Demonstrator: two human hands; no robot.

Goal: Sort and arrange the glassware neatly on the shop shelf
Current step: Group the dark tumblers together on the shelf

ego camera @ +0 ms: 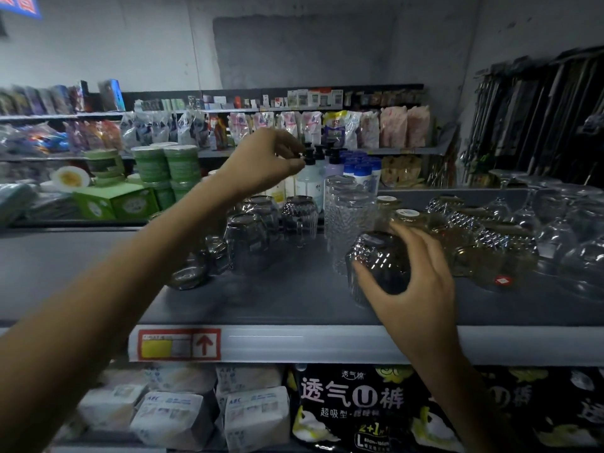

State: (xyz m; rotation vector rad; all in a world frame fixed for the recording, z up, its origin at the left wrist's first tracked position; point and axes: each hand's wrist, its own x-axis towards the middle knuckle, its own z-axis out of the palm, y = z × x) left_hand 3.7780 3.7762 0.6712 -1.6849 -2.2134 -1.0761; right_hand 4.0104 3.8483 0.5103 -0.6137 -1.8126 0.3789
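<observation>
While upside down (shelf (294,299) front), dark glass (380,263) in right hand (415,289).

On the shelf (294,308), a left cluster (248,237) of upturned glasses stands left of the tall stack (346,217), with a right cluster (490,243) on its other side. The front glass (379,259) sits just before the stack. Pump bottles (310,178) stand behind, a price tag (178,344) is on the shelf's front edge, and packs (353,407) lie beneath.
</observation>
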